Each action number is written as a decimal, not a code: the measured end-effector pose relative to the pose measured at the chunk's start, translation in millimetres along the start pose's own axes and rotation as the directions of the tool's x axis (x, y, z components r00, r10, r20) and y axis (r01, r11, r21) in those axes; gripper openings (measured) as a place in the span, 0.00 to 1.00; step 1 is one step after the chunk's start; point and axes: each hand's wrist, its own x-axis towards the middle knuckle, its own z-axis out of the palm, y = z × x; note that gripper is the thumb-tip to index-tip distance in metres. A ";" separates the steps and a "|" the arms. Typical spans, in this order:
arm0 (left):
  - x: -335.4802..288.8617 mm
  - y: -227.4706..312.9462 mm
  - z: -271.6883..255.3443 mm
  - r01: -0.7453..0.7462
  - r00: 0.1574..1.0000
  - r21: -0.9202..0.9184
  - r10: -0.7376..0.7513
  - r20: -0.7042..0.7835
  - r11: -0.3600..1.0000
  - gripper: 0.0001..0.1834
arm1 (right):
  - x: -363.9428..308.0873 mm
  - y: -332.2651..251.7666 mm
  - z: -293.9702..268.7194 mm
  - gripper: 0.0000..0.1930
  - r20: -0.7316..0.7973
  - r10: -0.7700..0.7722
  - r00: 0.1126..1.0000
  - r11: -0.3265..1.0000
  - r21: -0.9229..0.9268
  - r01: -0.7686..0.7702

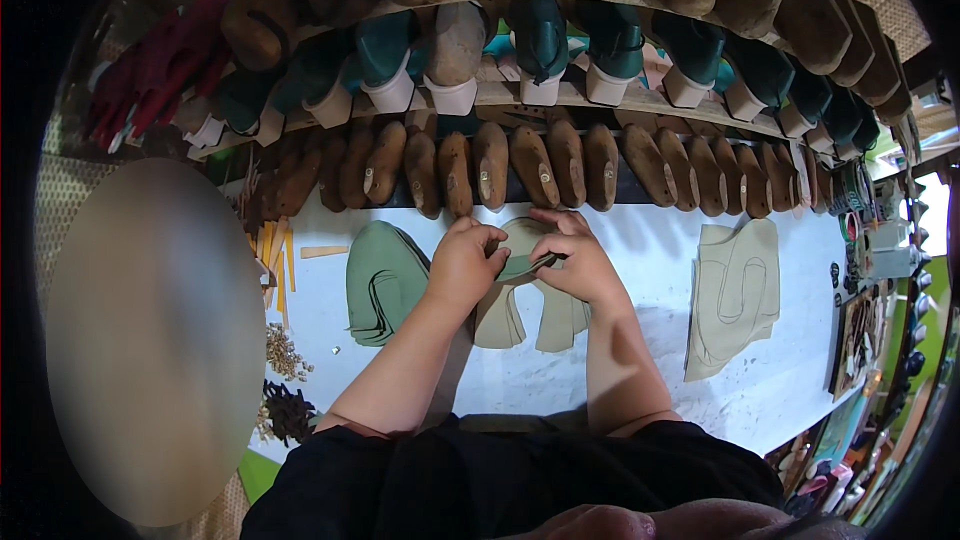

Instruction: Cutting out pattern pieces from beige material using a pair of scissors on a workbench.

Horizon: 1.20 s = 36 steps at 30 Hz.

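Above the middle of the white table, a small green leather piece (514, 268) stretches between my two hands. My left hand (464, 262) pinches its left end with thumb and fingers. At the other end, my right hand (574, 258) grips its folded edge, with the forefinger raised. Curved beige leather pieces (499, 323) lie beneath and in front of my hands, partly covered by them. By my left forearm rests a stack of green leather pieces (375, 275) with rounded tops. Farther right is a stack of beige cut pieces (737, 290) with outlines drawn on top.
Wooden shoe lasts (490, 168) line the table's far side. Shelves above hold green shoes (540, 35) with pale heels and more lasts. Dark red gloves (165, 70) hang at upper left. Yellow strips (281, 275), small gold-coloured bits (285, 352) and a black pile (288, 412) lie left.
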 end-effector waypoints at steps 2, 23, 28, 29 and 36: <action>0.7 -0.1 0.4 -0.003 1.000 0.000 0.003 0.003 1.000 0.13 | -0.1 -0.1 -0.1 0.13 0.013 -0.002 1.000 1.000 -0.011 0.002; -18.3 5.2 3.2 -0.361 0.893 0.246 0.410 -0.188 0.899 0.10 | 1.3 -8.7 0.0 0.16 -0.023 0.122 0.992 0.992 0.019 -0.122; -22.3 5.2 -0.6 -0.365 0.866 0.260 0.428 -0.259 0.894 0.14 | -2.7 -3.7 1.8 0.14 -0.086 -0.065 0.994 0.997 -0.036 0.062; -21.8 2.8 -0.2 -0.327 0.873 0.256 0.394 -0.286 0.910 0.16 | -2.7 -5.2 1.5 0.14 -0.085 -0.064 0.994 0.997 -0.036 0.061; -16.3 4.5 4.9 -0.164 0.950 0.341 0.241 -0.200 0.926 0.14 | -7.1 -14.7 5.8 0.08 -0.106 -0.160 0.981 0.972 -0.189 0.138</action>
